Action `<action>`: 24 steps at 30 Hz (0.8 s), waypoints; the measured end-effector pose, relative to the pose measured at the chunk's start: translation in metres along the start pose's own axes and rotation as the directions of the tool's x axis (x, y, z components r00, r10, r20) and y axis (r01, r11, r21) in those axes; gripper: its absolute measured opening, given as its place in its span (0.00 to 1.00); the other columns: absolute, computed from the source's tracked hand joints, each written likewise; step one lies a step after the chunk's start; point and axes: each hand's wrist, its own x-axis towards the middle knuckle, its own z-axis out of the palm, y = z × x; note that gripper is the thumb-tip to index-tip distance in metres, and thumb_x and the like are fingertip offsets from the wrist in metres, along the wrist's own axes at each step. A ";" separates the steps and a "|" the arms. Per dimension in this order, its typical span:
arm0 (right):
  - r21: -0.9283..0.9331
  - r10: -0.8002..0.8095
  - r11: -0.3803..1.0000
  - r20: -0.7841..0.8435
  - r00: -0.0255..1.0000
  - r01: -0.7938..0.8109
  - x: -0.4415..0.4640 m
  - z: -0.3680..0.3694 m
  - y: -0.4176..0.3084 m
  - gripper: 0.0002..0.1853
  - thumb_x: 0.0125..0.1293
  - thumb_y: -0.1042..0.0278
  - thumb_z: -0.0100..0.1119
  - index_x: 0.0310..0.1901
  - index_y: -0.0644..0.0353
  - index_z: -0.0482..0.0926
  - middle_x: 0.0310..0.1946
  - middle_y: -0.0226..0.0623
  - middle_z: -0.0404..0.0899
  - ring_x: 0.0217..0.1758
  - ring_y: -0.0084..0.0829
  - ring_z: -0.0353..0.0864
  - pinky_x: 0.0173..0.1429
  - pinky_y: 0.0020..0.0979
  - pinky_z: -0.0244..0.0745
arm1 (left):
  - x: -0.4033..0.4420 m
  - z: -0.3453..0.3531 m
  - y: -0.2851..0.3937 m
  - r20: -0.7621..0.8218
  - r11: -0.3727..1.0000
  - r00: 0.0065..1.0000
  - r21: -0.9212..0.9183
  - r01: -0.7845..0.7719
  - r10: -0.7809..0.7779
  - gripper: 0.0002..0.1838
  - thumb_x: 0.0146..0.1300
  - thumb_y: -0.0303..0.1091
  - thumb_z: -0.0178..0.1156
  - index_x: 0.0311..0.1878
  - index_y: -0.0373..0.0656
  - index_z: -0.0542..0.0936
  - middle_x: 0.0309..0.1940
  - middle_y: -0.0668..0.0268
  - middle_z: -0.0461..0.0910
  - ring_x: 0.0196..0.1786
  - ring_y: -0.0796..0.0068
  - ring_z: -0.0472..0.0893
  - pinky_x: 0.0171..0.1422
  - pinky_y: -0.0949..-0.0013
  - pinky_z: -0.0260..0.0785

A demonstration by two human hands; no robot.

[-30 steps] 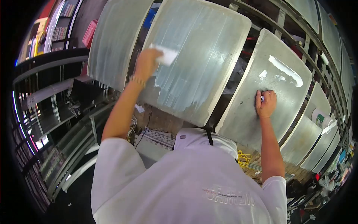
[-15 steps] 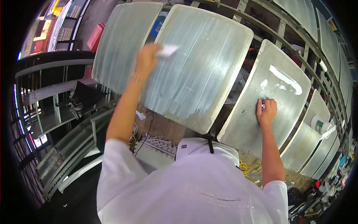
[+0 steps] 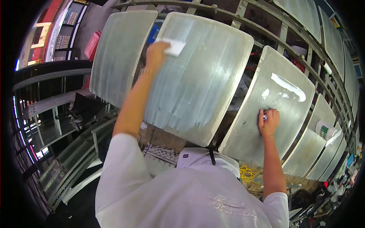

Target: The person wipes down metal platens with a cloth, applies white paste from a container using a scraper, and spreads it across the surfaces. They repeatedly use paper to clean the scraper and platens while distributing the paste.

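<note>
No readable text, raised lettering [image 3: 234, 205] on white shirt [image 3: 178, 190] illegible, label [image 3: 323, 132] on white tub [image 3: 331, 132] too small

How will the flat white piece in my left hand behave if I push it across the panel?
The flat white piece looks thin, so it is probably light for its size. It juts from the left hand without visible sagging, suggesting stiff rather than floppy. The panel looks smooth and glossy, so the piece may slide easily.
</note>
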 end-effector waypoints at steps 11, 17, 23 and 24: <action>-0.015 0.002 1.000 0.011 1.000 -0.001 0.000 -0.005 -0.004 0.12 0.61 0.65 0.71 0.30 0.57 0.75 0.32 0.42 0.74 0.38 0.47 0.75 0.42 0.44 0.70 | 0.142 0.023 0.007 0.088 0.999 0.995 0.030 0.035 -0.037 0.17 0.50 0.19 0.59 0.45 0.40 0.86 0.46 0.53 0.87 0.52 0.49 0.85 0.59 0.54 0.76; -0.006 -0.039 0.999 -0.002 0.999 0.039 0.003 0.002 -0.001 0.12 0.63 0.66 0.70 0.30 0.58 0.75 0.31 0.43 0.74 0.37 0.48 0.74 0.41 0.46 0.69 | 0.078 0.023 0.009 0.218 0.999 0.976 0.030 0.023 -0.029 0.15 0.51 0.22 0.62 0.43 0.42 0.87 0.45 0.52 0.87 0.53 0.52 0.85 0.60 0.54 0.76; -0.013 -0.044 0.999 -0.020 0.999 0.044 -0.003 0.004 -0.001 0.12 0.65 0.64 0.69 0.29 0.58 0.76 0.32 0.43 0.74 0.37 0.48 0.74 0.42 0.46 0.70 | -0.152 -0.061 0.068 0.197 0.994 0.978 -0.066 0.084 -0.069 0.21 0.45 0.18 0.63 0.45 0.45 0.87 0.48 0.58 0.87 0.55 0.52 0.84 0.65 0.53 0.73; -0.027 -0.038 0.999 -0.024 0.999 0.037 -0.003 0.005 -0.001 0.12 0.65 0.63 0.69 0.29 0.58 0.76 0.32 0.43 0.74 0.37 0.48 0.75 0.42 0.46 0.70 | -0.189 -0.082 0.090 0.189 0.988 0.978 -0.109 0.110 -0.088 0.23 0.43 0.16 0.61 0.45 0.44 0.86 0.49 0.58 0.87 0.57 0.52 0.83 0.66 0.52 0.73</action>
